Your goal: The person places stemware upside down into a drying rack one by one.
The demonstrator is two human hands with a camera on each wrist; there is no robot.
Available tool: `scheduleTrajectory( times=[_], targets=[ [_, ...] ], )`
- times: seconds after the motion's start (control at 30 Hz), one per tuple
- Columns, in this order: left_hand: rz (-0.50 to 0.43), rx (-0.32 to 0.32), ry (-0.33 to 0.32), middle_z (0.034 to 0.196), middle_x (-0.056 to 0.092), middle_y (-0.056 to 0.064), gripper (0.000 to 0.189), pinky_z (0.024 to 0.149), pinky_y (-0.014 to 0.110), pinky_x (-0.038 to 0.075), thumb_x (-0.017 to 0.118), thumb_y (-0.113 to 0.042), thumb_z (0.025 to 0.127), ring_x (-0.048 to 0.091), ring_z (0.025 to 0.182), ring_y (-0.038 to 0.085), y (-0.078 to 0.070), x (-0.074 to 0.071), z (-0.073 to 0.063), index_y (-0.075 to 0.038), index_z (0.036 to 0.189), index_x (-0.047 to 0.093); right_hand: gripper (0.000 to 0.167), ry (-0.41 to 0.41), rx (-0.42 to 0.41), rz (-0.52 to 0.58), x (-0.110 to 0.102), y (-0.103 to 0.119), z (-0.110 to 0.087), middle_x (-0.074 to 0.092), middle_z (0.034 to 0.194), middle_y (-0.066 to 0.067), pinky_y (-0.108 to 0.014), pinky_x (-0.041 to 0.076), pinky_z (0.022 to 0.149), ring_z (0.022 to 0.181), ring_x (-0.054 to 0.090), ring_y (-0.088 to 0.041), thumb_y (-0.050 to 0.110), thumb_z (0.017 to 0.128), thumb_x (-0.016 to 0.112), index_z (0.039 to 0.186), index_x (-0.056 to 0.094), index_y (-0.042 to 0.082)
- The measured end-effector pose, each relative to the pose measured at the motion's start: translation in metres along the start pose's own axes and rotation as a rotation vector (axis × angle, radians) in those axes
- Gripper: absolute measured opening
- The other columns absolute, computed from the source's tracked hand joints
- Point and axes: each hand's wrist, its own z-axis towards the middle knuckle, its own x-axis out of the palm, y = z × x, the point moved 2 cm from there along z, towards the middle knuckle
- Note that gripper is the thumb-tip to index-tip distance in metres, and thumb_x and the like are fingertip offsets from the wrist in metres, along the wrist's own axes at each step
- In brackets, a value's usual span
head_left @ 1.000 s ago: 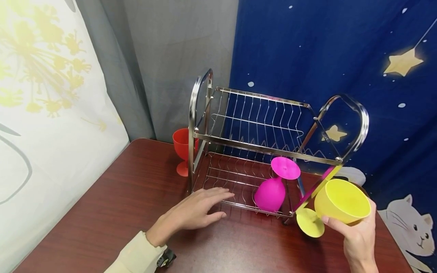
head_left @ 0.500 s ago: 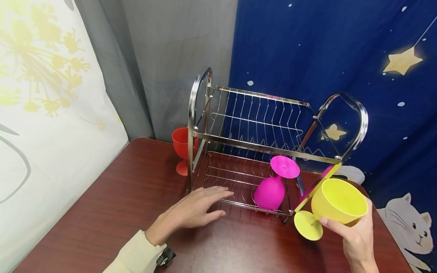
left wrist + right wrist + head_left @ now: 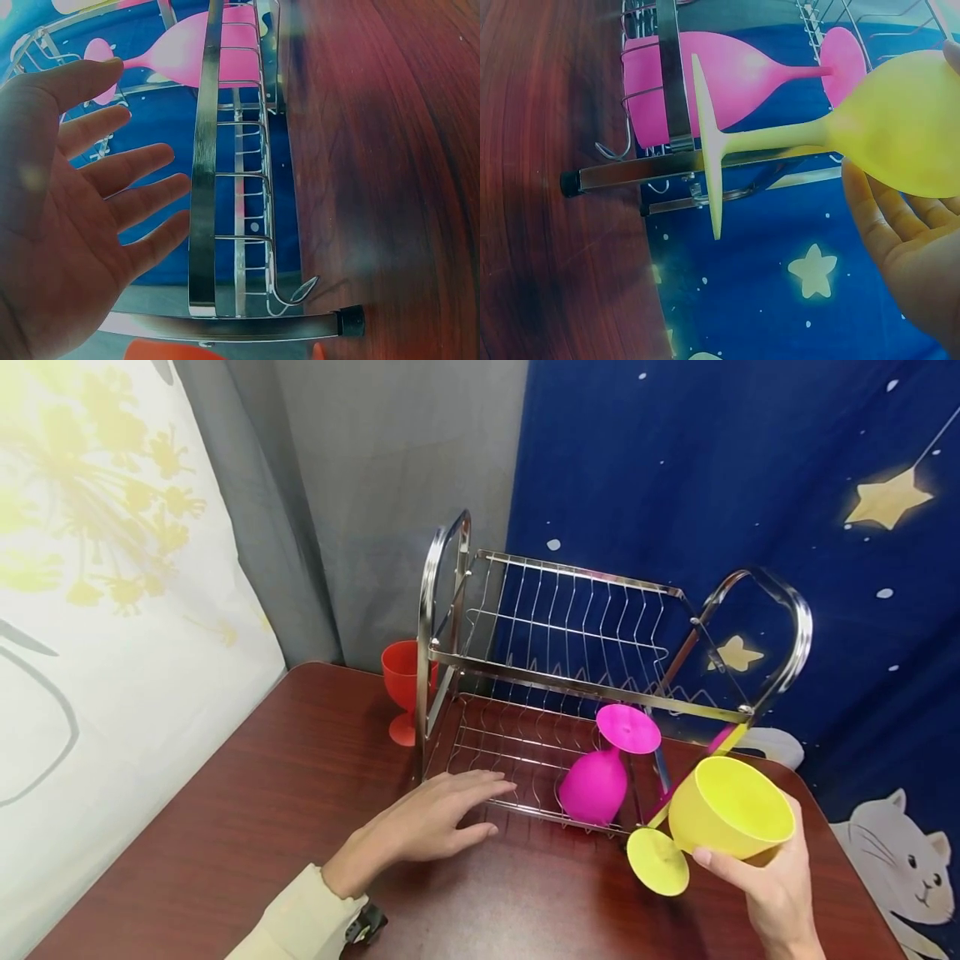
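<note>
My right hand (image 3: 776,881) holds a yellow plastic goblet (image 3: 727,806) by its bowl, thumb on the near side, fingers round the far side. The goblet's mouth faces up and right, its foot down and left, off the table beside the rack's right front corner. A magenta goblet (image 3: 594,787) stands upside down on the lower tier of the chrome dish rack (image 3: 555,683), at its right end. My left hand (image 3: 427,822) has its fingers extended at the front edge of that tier and holds nothing; whether it touches the wire I cannot tell.
A red goblet (image 3: 401,681) stands upright on the wooden table (image 3: 247,793), just left of the rack and partly behind its frame. Grey and blue curtains (image 3: 675,460) hang close behind the rack. A white patterned cloth (image 3: 112,568) covers the left side.
My right hand has carried the yellow goblet a little to the left, toward the front of the rack. My left hand stays where it was.
</note>
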Motion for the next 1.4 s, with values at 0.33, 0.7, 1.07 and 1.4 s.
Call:
scheduleTrajectory(
  times=[0.33,0.7,1.07,1.4],
  targets=[
    [0.01,0.008,-0.01,0.149,0.046,-0.005,0.053,0.108,0.049,0.038,0.058,-0.039,0.095,0.039,0.139,0.014,-0.002,-0.002,0.001,-0.026,0.145,0.046,0.097,0.034,0.013,-0.063,0.009,0.003,0.002,0.058,0.125,-0.011,-0.02,0.052,0.082,0.101,0.06,-0.016,-0.032,0.051,0.065,0.138,0.037,-0.002],
    [-0.004,-0.008,0.003,0.149,0.046,-0.004,0.053,0.109,0.053,0.037,0.059,-0.038,0.095,0.04,0.139,0.015,-0.004,-0.004,0.001,-0.025,0.145,0.046,0.098,0.069,0.049,-0.096,0.015,0.006,0.002,0.058,0.126,-0.008,-0.02,0.051,0.086,0.104,0.059,-0.015,-0.032,0.051,0.066,0.14,0.035,-0.002],
    [0.003,0.002,-0.002,0.149,0.046,-0.005,0.053,0.108,0.053,0.037,0.059,-0.038,0.095,0.04,0.139,0.015,-0.004,-0.004,0.001,-0.025,0.145,0.046,0.096,0.073,0.051,-0.107,0.017,0.007,0.001,0.061,0.121,-0.004,-0.019,0.052,0.084,0.101,0.059,-0.013,-0.031,0.051,0.068,0.139,0.038,-0.005],
    [0.007,0.004,-0.011,0.148,0.046,-0.004,0.053,0.108,0.054,0.038,0.059,-0.037,0.095,0.04,0.139,0.016,-0.004,-0.005,0.001,-0.024,0.145,0.046,0.092,0.114,0.033,-0.053,0.022,0.007,0.0,0.062,0.117,-0.005,-0.022,0.054,0.081,0.098,0.062,-0.014,-0.032,0.053,0.063,0.138,0.036,-0.011]
  ],
)
